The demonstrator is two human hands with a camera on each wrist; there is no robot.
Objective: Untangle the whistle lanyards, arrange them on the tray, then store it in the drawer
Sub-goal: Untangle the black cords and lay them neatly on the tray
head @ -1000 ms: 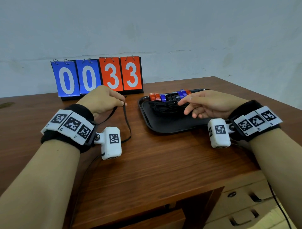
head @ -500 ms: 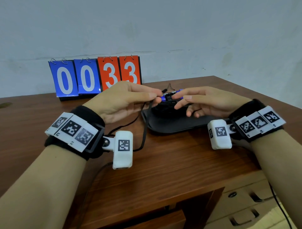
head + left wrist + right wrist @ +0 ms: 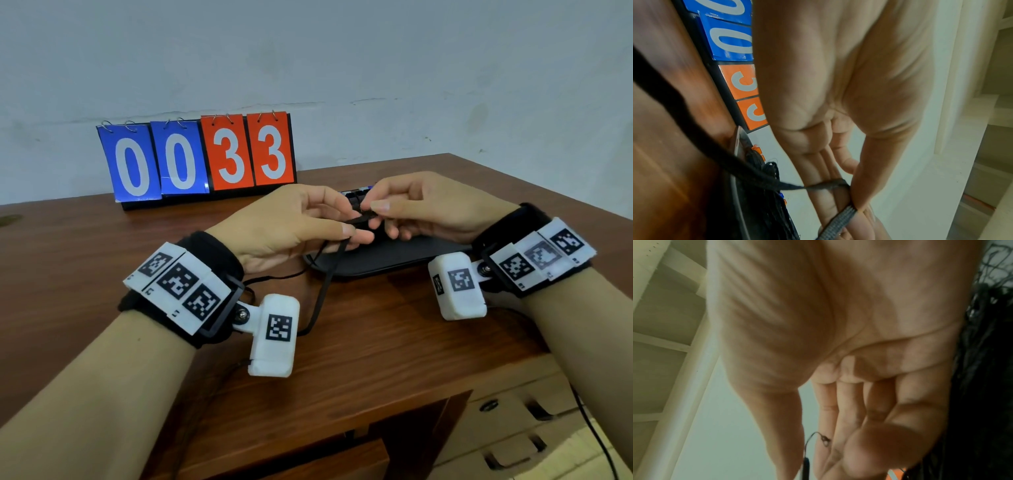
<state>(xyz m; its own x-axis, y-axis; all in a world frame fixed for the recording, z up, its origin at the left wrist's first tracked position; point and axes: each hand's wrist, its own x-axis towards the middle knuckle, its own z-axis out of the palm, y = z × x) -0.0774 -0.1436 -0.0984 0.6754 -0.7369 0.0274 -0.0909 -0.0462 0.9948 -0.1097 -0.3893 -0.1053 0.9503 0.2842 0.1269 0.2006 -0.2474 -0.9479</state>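
Both hands are raised together above the black tray point(image 3: 370, 265). My left hand point(image 3: 342, 226) pinches a black lanyard point(image 3: 322, 294) between thumb and fingers; its strap hangs down in a loop to the table. In the left wrist view the lanyard point(image 3: 756, 177) runs across to the pinching fingertips point(image 3: 857, 204). My right hand point(image 3: 375, 210) pinches the same lanyard's end close to the left fingertips. A thin black cord end point(image 3: 813, 436) shows by the right fingers. Whistles point(image 3: 356, 196) lie at the tray's far edge, mostly hidden behind the hands. More tangled cords point(image 3: 764, 203) lie in the tray.
A flip scoreboard point(image 3: 197, 159) reading 0033 stands at the back of the wooden desk point(image 3: 376, 349) against the wall. Desk drawers point(image 3: 513, 442) with handles sit at the lower right, below the desk's front edge. A thin cable point(image 3: 596, 442) hangs by the right forearm.
My left hand came from the table's left over to the tray, carrying the lanyard. Both hands rose and met, and now pinch the lanyard close together.
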